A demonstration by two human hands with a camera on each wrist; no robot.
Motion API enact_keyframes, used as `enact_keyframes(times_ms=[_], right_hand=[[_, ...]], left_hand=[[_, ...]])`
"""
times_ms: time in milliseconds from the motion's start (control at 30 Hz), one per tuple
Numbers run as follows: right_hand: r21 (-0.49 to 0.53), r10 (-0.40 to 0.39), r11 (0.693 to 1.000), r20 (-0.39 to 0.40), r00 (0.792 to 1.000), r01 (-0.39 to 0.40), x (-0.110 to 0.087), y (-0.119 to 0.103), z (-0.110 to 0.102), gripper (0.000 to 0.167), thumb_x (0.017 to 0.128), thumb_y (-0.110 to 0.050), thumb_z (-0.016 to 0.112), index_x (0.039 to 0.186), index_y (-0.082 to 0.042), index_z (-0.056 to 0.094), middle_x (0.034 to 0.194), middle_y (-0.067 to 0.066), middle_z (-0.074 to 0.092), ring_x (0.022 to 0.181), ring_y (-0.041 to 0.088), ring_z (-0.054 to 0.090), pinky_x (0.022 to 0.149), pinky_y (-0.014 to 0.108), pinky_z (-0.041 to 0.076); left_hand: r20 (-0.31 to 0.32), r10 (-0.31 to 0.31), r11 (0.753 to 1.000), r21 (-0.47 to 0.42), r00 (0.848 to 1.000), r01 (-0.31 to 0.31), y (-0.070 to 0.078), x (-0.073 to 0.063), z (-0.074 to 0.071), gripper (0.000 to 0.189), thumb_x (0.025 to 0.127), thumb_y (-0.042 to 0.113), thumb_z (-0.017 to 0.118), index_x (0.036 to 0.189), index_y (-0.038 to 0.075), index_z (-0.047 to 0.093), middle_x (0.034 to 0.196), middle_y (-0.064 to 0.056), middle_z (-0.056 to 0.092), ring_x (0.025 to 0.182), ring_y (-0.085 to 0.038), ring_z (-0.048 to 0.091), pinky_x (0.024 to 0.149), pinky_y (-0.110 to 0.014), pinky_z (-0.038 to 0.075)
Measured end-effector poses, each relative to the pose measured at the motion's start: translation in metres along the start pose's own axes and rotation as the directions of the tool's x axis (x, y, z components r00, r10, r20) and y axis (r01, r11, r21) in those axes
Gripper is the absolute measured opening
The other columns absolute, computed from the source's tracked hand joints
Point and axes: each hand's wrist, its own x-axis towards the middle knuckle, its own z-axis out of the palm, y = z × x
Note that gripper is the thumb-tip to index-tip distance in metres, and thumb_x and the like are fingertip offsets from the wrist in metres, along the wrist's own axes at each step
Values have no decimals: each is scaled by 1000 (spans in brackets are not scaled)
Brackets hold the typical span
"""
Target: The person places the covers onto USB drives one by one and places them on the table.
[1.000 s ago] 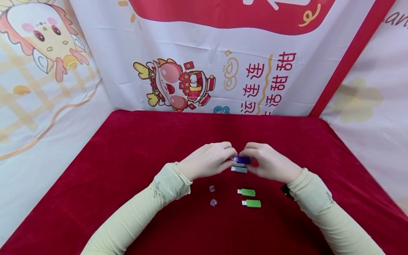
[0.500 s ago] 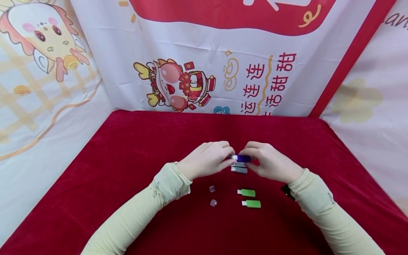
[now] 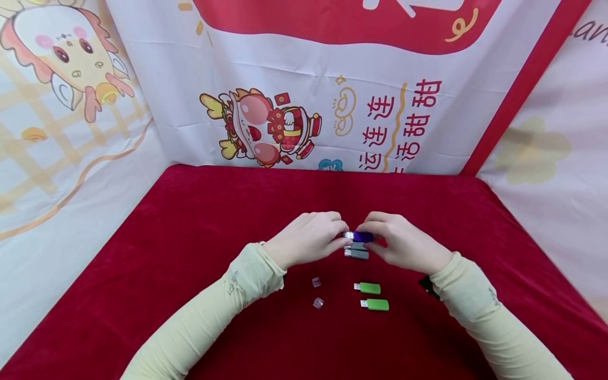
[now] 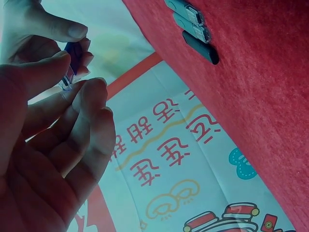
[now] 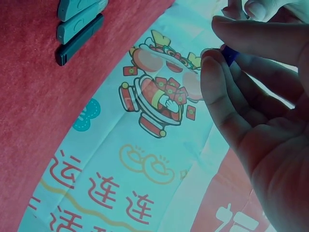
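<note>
Held above the red cloth in the head view is a purple USB stick (image 3: pixel 363 236), its metal plug pointing left. My right hand (image 3: pixel 404 241) pinches its body between thumb and fingers. At the plug end, my left hand (image 3: pixel 309 240) pinches a clear cap (image 4: pixel 66 85), partly hidden by the fingertips. Whether the cap sits fully on the plug, I cannot tell. Just below the hands lies a grey USB stick (image 3: pixel 356 254), with another grey one (image 3: pixel 357 246) partly covered behind it. The left wrist view also has a dark stick (image 4: pixel 200 47) beside them.
Nearer on the red cloth (image 3: pixel 228 332) lie two green USB sticks, one (image 3: pixel 369 287) behind the other (image 3: pixel 377 304), plugs to the left. Left of them are two small clear caps, a farther one (image 3: pixel 316 282) and a nearer one (image 3: pixel 318 303). Printed curtains (image 3: pixel 285 63) stand behind.
The purple stick has shifted slightly up and levelled, and its plug end shows more clearly between the fingertips. Both hands keep their hold. The other sticks and caps stay put.
</note>
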Motion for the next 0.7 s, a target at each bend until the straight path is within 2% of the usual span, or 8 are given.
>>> enact_keyframes(times_ms=[300, 700], right_hand=[[11, -6, 1000, -4, 1000, 6, 0, -2, -3, 35, 71, 4, 85, 103, -2, 72, 94, 1, 62, 83, 10, 62, 72, 28, 56], [18, -8, 1000, -1, 1000, 8, 0, -4, -4, 35, 72, 4, 85, 104, -3, 72, 96, 0, 63, 84, 9, 62, 72, 27, 55]], left_hand=[[-17, 34, 999, 0, 999, -34, 0, 0, -1, 21, 97, 29, 65, 104, 11, 73, 90, 2, 62, 76, -7, 57, 67, -20, 49], [-9, 40, 999, -1, 999, -40, 0, -1, -2, 21, 97, 28, 64, 105, 11, 73, 90, 2, 62, 75, -7, 57, 67, -19, 49]])
